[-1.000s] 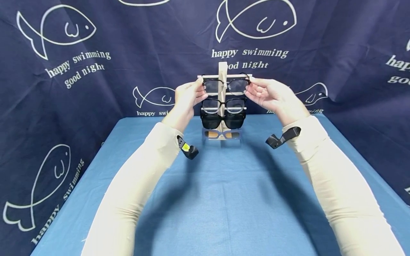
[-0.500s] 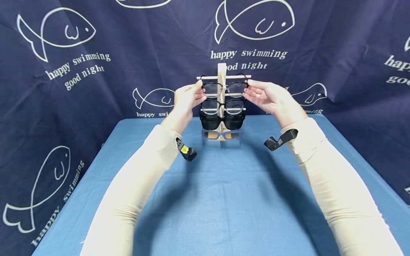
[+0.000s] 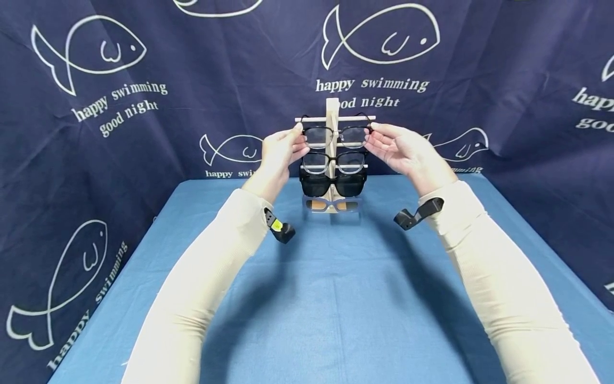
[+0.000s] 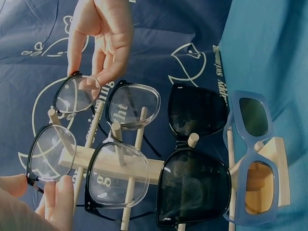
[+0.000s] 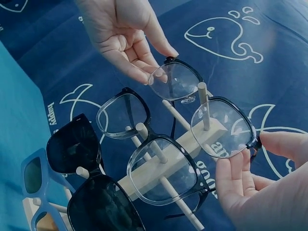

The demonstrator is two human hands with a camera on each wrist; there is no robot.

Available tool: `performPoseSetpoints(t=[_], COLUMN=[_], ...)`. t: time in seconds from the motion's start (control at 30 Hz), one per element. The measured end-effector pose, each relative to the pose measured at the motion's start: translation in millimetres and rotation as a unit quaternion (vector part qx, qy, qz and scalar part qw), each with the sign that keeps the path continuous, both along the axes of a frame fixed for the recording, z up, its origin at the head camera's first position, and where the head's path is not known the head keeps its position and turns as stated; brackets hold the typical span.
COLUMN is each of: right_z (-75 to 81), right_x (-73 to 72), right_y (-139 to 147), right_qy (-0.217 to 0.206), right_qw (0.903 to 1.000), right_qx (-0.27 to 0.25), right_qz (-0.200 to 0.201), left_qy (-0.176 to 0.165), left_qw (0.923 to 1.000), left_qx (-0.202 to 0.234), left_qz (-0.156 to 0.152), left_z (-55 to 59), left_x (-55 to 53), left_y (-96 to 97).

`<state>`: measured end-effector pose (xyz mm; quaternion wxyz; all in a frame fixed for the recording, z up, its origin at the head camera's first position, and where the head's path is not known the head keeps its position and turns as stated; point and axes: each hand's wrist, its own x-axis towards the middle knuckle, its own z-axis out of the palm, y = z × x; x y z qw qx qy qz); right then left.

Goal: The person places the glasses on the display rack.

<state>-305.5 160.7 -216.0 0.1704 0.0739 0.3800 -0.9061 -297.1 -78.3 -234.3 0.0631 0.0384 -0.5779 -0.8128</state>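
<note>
My left hand [image 3: 279,160] pinches one outer corner of a pair of clear eyeglasses [image 3: 354,136] with black upper rims. The opposite corner is pinched by my right hand [image 3: 408,152], thumb on top and fingers beneath. These eyeglasses hang level at the top of a wooden glasses stand [image 3: 332,110], just below its uppermost crossbar [image 3: 357,118]. Seen from the left wrist, a short nose peg [image 4: 60,130] pokes out between the two lenses; I cannot tell whether the bridge rests on it. The temples run back behind the frame, partly hidden.
Lower on the stand sit black-and-clear eyeglasses [image 3: 352,161], large black sunglasses [image 3: 350,184] and blue-framed glasses [image 3: 346,205] with orange-brown lenses. The stand is at the back of a blue-covered table [image 3: 331,298], before a navy fish-print curtain [image 3: 268,80].
Both hands and the eyeglasses have come down slightly relative to the top crossbar. The grip at both corners is the same, and the head view has tilted a little.
</note>
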Motion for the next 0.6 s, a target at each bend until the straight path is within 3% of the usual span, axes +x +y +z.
performPoseSetpoints(t=[0.47,0.6], right_z=[-3.4,-1.7], right_x=[0.1,2.2], right_y=[5,7], right_qy=[0.019,0.034], right_qw=[0.9985,0.9987], right_qx=[-0.050,-0.037], right_qz=[0.004,0.002], left_qy=[0.005,0.008], left_qw=[1.0000,0.9999], left_qx=[0.001,-0.002], left_qz=[0.008,0.007], left_z=[-2.4,-2.1], left_x=[0.6,-0.4], left_y=[-8.1,-10.9])
